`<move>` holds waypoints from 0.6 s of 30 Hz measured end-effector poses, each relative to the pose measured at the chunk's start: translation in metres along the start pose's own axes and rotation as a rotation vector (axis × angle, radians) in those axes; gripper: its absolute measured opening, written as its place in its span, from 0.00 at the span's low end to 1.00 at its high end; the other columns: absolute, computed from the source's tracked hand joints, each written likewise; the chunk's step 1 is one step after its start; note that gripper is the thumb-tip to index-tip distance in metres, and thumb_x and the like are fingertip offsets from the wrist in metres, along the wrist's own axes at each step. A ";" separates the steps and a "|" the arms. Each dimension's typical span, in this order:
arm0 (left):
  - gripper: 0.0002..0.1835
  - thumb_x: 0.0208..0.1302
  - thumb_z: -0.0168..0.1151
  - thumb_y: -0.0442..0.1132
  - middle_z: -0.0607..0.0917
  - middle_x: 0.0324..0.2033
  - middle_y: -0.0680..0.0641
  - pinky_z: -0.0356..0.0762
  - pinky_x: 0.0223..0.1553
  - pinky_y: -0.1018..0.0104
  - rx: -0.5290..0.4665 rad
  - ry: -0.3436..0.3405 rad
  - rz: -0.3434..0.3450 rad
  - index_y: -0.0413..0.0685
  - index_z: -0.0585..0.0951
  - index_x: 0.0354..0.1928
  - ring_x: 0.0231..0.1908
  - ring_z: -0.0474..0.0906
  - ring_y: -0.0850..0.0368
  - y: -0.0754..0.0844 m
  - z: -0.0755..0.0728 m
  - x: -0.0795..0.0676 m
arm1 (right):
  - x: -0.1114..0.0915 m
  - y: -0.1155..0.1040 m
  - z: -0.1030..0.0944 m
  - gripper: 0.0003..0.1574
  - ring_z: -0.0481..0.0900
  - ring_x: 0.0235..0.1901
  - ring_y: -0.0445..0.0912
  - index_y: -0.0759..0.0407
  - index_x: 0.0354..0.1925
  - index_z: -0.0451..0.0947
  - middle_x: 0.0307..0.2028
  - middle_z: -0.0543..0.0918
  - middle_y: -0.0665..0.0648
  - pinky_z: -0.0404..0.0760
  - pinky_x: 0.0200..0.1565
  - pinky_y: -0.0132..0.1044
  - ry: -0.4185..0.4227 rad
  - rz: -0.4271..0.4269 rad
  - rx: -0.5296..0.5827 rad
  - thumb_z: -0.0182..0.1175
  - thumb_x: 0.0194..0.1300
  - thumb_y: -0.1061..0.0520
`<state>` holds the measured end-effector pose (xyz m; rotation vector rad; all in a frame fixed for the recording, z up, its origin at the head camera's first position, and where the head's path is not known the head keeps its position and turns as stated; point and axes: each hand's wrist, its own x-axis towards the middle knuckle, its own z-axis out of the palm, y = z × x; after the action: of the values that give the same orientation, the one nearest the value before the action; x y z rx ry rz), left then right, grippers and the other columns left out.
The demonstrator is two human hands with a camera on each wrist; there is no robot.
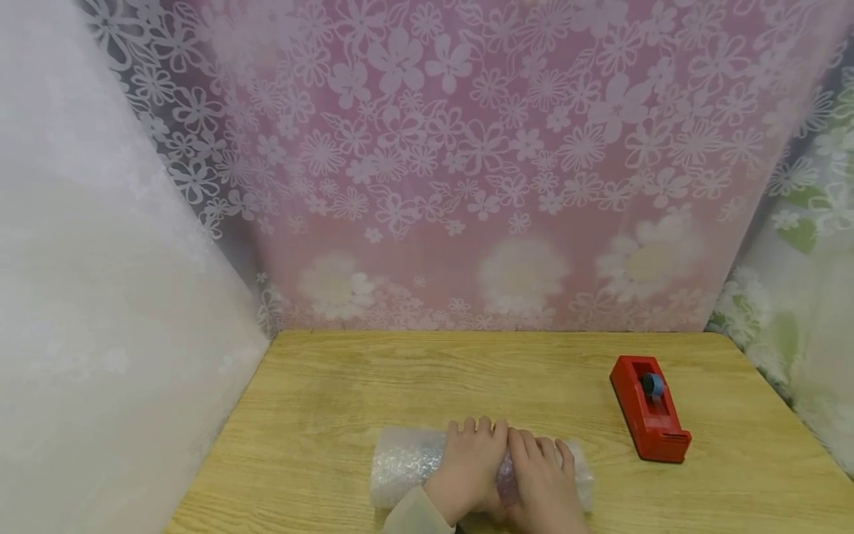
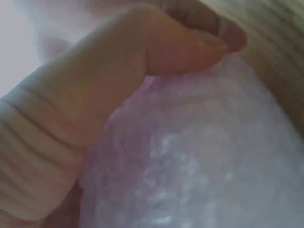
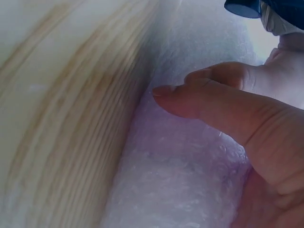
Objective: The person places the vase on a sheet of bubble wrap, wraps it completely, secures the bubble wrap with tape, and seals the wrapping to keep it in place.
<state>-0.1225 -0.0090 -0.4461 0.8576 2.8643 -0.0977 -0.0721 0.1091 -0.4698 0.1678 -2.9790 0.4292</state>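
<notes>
A bubble-wrap roll (image 1: pixel 407 463) lies sideways near the front of the wooden table, a purplish tint showing through its middle. From above, my left hand (image 1: pixel 469 461) grips the roll just left of centre, fingers over its far side. Close beside it, my right hand (image 1: pixel 543 475) grips the roll's right part in the same way. The left wrist view shows my left thumb bent along the wrapped surface (image 2: pixel 199 156). In the right wrist view my right thumb lies across the bubble wrap (image 3: pixel 161 190), with the left hand just beyond. What is inside the wrap cannot be made out.
To the right on the wooden table (image 1: pixel 347 378) stands a red tape dispenser (image 1: pixel 643 411) with a small blue tape roll. Pink flowered cloth (image 1: pixel 480 163) hangs behind the table's back edge. Pale sheets hang along the left (image 1: pixel 107 297) and right sides.
</notes>
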 end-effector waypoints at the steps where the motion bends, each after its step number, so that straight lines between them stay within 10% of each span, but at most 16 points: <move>1: 0.57 0.17 0.74 0.73 0.74 0.50 0.54 0.70 0.49 0.50 0.009 0.021 0.004 0.62 0.66 0.59 0.48 0.72 0.53 0.000 0.001 -0.001 | 0.000 0.000 0.000 0.64 0.70 0.51 0.58 0.55 0.59 0.68 0.52 0.75 0.54 0.57 0.55 0.65 -0.002 -0.002 -0.004 0.66 0.30 0.19; 18: 0.50 0.24 0.74 0.68 0.77 0.40 0.51 0.70 0.48 0.47 0.165 0.400 -0.001 0.51 0.70 0.52 0.43 0.74 0.52 0.004 0.023 -0.018 | 0.012 -0.002 -0.004 0.56 0.71 0.48 0.59 0.54 0.54 0.70 0.48 0.76 0.53 0.57 0.52 0.67 -0.074 0.011 0.028 0.77 0.25 0.36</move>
<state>-0.1027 -0.0177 -0.4663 1.0068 3.2656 -0.1846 -0.0831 0.1077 -0.4636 0.1738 -3.0485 0.4765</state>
